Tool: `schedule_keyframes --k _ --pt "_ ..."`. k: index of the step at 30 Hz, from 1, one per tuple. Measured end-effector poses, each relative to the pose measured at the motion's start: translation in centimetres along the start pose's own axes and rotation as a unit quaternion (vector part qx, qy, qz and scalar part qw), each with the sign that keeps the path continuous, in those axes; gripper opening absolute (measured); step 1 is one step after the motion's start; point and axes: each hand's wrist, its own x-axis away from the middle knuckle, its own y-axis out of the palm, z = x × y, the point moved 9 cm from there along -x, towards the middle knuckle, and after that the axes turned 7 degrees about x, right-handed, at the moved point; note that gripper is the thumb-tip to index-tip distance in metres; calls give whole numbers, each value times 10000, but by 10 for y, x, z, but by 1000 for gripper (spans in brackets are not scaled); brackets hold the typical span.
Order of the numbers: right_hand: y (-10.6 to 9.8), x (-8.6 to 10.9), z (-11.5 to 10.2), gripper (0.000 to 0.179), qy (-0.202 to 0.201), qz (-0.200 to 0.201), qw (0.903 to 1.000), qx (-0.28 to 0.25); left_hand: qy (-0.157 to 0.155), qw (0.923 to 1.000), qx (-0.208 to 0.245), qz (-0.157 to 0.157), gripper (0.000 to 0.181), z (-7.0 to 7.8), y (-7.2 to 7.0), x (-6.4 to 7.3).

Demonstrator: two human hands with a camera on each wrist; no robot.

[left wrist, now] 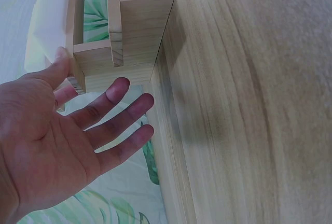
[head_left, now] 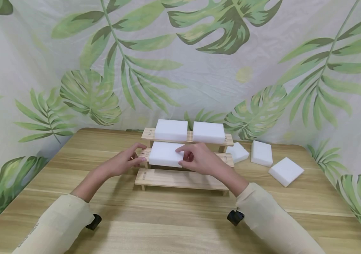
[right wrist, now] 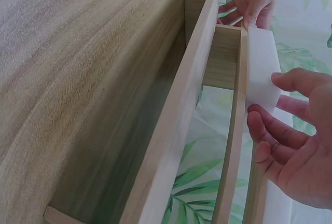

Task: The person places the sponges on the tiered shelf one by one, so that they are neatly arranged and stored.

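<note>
Head view: right hand (head_left: 200,159) pinches a thick, matte-white rectangular block (head_left: 164,153) while left hand (head_left: 121,162) grips the wooden stand (head_left: 174,178).

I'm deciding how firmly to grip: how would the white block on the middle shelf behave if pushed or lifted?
The white block looks like foam, so it's probably light for its size. Its edges look crisp where the right hand pinches it, suggesting some stiffness. Lying flat on the middle shelf, it would likely slide rather than roll.
</note>
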Motion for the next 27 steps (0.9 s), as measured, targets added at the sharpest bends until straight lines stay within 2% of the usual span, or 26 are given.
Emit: schedule_keyframes --k 9,20,27 --pt "1 -6 6 31 239 115 9996 95 -74 10000 -8 -10 49 -1 1 1" --pt "3 -7 6 29 251 152 9996 41 77 10000 16 -27 49 3 1 3" --pt "4 -8 4 29 251 159 9996 0 10 10000 -29 -15 48 1 0 4"
